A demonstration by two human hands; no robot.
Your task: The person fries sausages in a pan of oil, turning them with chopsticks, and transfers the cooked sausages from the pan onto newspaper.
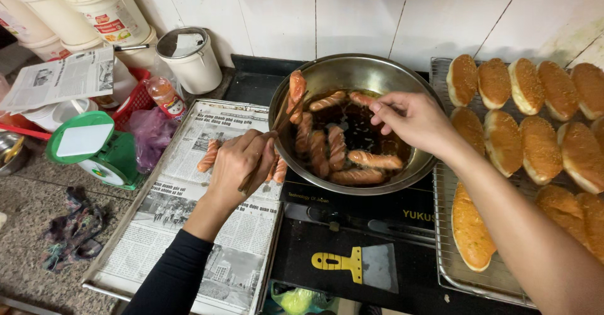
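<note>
A steel wok [296, 85] sits on a black cooktop [352, 227], with several sausages [352, 159] frying in dark oil. My left hand [238, 161] grips wooden chopsticks [277, 123] that lift one sausage [296, 88] at the wok's left rim. My right hand [412, 120] hovers over the wok and pinches the end of another sausage [362, 98]. A tray lined with newspaper [189, 227] lies left of the wok, with fried sausages [209, 156] on it beside my left hand.
A wire rack [497, 277] with several golden buns [541, 148] stands on the right. A yellow-handled scraper [355, 263] lies on the cooktop. A green kitchen scale [88, 148], a sauce bottle [165, 96], white tubs [107, 6] and a lidded canister [189, 57] crowd the left. A rag [72, 227] lies on the counter.
</note>
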